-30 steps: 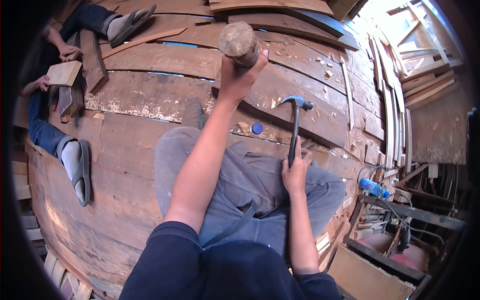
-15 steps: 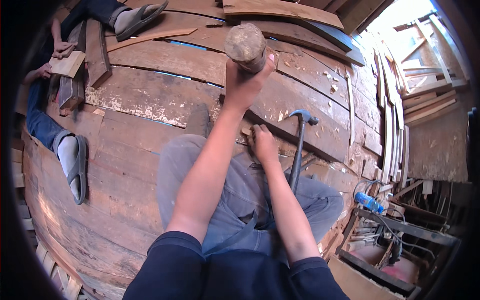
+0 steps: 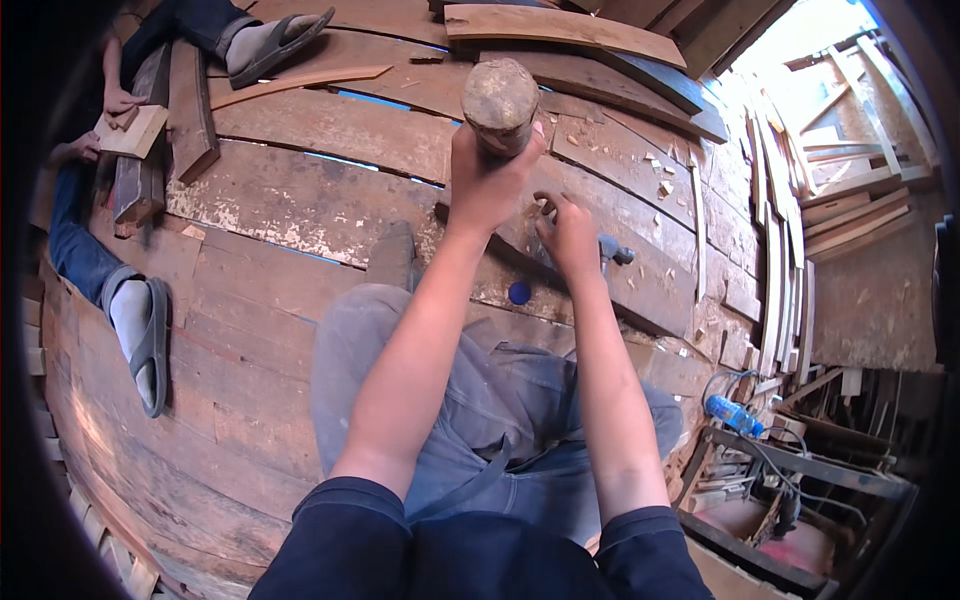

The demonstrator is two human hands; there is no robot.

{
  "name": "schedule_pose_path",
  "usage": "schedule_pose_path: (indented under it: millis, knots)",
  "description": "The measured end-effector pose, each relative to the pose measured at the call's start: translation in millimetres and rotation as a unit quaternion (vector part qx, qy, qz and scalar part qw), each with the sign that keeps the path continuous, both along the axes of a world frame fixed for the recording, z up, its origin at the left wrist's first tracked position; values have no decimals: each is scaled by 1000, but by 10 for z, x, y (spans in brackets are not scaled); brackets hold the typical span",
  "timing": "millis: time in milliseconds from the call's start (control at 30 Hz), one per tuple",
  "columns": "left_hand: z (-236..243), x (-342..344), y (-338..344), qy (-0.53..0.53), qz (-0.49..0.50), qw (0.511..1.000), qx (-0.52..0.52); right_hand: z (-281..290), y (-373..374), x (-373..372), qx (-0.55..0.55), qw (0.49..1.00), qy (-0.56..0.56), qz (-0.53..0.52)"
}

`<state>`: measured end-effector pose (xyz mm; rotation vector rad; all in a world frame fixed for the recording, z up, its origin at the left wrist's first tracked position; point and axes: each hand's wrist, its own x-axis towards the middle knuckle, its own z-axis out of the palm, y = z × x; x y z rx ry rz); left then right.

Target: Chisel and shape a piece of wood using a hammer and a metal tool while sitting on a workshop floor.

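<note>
My left hand (image 3: 488,185) is wrapped round a thick wooden cylinder (image 3: 500,95), whose worn round end faces up. My right hand (image 3: 572,235) hovers over a dark plank (image 3: 650,285), its fingers curled in a pinch. Whatever is between those fingertips, if anything, is too small to name. Behind the right wrist lies a claw hammer (image 3: 622,254), with only part of its head showing and the handle mostly hidden by my forearm. A small dark blue disc like a bottle cap (image 3: 519,293) lies on the boards near my knees.
At the upper left, another person's hands (image 3: 120,100) hold a pale wood block (image 3: 133,132) over a beam. Boards (image 3: 570,30) are stacked at the back. Wood chips (image 3: 660,170) litter the plank floor. A blue bottle (image 3: 733,414) and cables sit by a frame at right.
My right hand has risen and moved away from near my lap to beside the left wrist, uncovering the blue disc and hiding most of the hammer. My left hand has shifted slightly.
</note>
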<state>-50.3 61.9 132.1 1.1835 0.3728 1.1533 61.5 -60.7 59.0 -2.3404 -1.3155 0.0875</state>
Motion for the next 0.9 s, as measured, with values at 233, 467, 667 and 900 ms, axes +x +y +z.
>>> schedule_pose_path:
  millis: [233,467,667,900]
  knots:
    - [-39,53,7,-5,10,1000,16,122,-81,-6,-83,993,-24,-78]
    - [-38,77,-28,-3,16,1000,19,71,-175,42,-9,992,-22,-126]
    - [-115,85,-35,15,-11,999,47,-1,-161,87,-17,999,-17,-27]
    - [-163,96,-25,32,-34,998,48,-86,-188,95,2,997,60,-38]
